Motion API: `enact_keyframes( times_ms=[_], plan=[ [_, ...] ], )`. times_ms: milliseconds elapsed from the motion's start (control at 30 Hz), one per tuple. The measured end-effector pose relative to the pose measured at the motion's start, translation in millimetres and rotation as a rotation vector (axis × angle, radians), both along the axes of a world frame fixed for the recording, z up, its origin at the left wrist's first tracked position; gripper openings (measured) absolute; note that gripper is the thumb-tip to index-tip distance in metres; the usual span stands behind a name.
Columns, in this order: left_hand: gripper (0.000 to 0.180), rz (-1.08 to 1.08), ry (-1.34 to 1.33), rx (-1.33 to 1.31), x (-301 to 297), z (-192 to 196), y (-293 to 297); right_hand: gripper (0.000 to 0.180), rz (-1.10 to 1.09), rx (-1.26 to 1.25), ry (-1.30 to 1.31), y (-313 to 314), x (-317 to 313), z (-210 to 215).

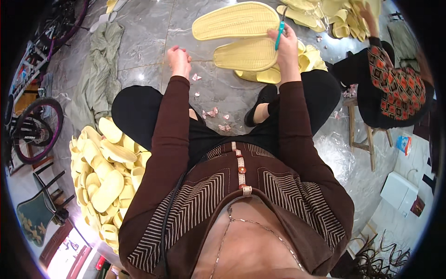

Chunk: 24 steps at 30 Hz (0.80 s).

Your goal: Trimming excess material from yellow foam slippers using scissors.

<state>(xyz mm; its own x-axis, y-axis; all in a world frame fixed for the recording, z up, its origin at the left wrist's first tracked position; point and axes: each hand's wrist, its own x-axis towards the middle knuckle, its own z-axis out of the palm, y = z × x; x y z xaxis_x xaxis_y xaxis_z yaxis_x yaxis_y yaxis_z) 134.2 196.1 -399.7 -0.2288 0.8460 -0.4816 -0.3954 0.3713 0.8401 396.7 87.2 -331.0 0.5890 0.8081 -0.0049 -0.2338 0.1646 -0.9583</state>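
Observation:
My right hand [288, 44] grips a yellow slipper [237, 21] by its end, with its ridged sole facing me. A second yellow slipper [246, 54] lies just below it, its end also against that hand. The same fingers hold a small tool with a teal handle [279, 36] and a thin dark tip; its exact kind is unclear. To the left of the slippers, my left hand [180, 60] is raised with its fingers curled closed. Whether anything small sits inside them is hidden. Between my feet, pinkish scraps [211, 112] lie on the grey tiles.
A heap of yellow slippers [107, 183] lies at my left, and more slippers [311, 60] lie ahead right. A co-worker [395, 88] sits at the right by a wooden stool [364, 130], reaching toward another slipper pile [341, 21]. A grey-green cloth [100, 69] and a bicycle [37, 130] are leftward.

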Motion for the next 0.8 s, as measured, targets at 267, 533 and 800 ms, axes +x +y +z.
enact_keyframes(
  times_ms=[267,533,800],
  plan=[
    [0.027,-0.127,0.221,0.136,-5,-37,-1,0.054,-0.032,0.041,0.057,-4,-1,9],
    [0.016,-0.320,0.381,0.203,-24,-33,5,0.050,-0.027,0.093,-0.021,0,16,-8],
    [0.049,-0.499,-0.466,-0.412,33,20,-77,0.043,0.003,-0.014,-0.035,-7,-37,36]
  ],
)
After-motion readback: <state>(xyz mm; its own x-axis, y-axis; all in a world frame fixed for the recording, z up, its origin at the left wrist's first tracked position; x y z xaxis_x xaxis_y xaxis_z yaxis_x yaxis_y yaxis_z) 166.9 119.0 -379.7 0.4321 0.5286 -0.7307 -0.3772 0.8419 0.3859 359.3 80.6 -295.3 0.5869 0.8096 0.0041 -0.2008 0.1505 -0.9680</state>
